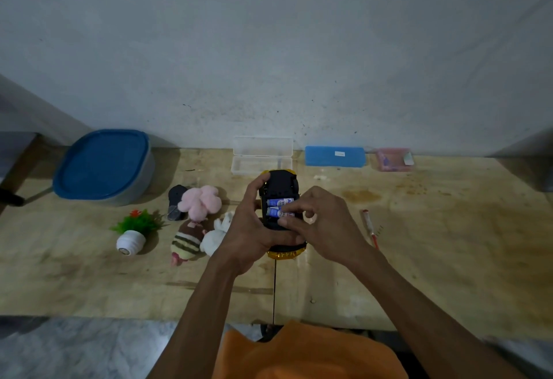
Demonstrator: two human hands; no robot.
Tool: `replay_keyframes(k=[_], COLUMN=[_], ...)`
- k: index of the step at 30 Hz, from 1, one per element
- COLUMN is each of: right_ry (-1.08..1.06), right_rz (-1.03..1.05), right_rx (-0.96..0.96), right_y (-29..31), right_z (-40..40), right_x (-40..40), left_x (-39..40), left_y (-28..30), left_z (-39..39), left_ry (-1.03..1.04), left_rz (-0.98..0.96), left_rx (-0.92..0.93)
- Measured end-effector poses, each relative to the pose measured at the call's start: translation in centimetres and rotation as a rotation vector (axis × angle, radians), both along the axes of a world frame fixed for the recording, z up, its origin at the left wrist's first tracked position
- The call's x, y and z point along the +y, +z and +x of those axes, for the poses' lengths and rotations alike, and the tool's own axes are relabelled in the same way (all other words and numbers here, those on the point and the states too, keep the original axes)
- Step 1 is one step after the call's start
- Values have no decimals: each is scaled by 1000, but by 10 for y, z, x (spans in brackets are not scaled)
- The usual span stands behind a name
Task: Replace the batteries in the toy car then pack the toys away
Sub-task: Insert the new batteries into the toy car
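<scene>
A yellow toy car (279, 187) lies upside down at the table's middle, its black underside up and its battery bay uncovered. Two blue and white batteries (276, 207) lie side by side in the bay. My left hand (250, 229) grips the car's left side, thumb over the near end. Fingertips of my right hand (317, 220) press down on the batteries' right ends. A black battery cover (176, 202) lies to the left beside a pink plush (201, 201), a striped plush (185, 242) and a white plush (217, 233).
A grey tub with a blue lid (103, 164) stands at the back left. An open clear case (262, 155), a blue case (335, 156) and a pink box (392, 159) line the wall. A red screwdriver (370, 227) lies right of my hands; a small potted plant (133, 230) lies tipped at left.
</scene>
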State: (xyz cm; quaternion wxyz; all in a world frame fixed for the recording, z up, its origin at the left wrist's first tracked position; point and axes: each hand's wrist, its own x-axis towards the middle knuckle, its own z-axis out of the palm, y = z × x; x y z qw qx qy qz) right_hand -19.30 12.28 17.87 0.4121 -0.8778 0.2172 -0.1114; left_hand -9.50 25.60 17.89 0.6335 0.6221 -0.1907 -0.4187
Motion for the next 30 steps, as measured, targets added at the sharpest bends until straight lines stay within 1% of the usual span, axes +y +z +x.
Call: replay_keyframes(k=[3, 7, 10, 12, 15, 19, 22, 25, 27, 30], right_ry=[87, 172, 247, 246, 178, 254, 252, 167, 112, 11], right_rz=[-67, -82, -137, -129, -103, -186, -202, -166, -118, 7], right_rx=[70, 154, 236, 226, 165, 256, 191, 76, 31, -48], right_y=[4, 7, 10, 13, 23, 32, 26, 14, 7, 0], right_z=[5, 11, 14, 15, 13, 13, 13, 8, 3, -2], right_x=[0, 0, 2, 3, -2, -9, -9, -12, -15, -14], left_x=[-1, 0, 2, 2, 2, 5, 4, 5, 7, 6], left_y=[1, -4, -6, -5, -1, -1, -1, 1, 1, 1], left_z=[0, -1, -1, -2, -3, 0, 0, -2, -1, 0], left_ry=[-8, -30, -40, -34, -3, 5, -10, 35, 48, 35], left_rz=[-2, 10, 16, 13, 4, -6, -4, -15, -15, -9], left_rx=[-15, -39, -41, -50, -41, 0, -8, 31, 48, 36])
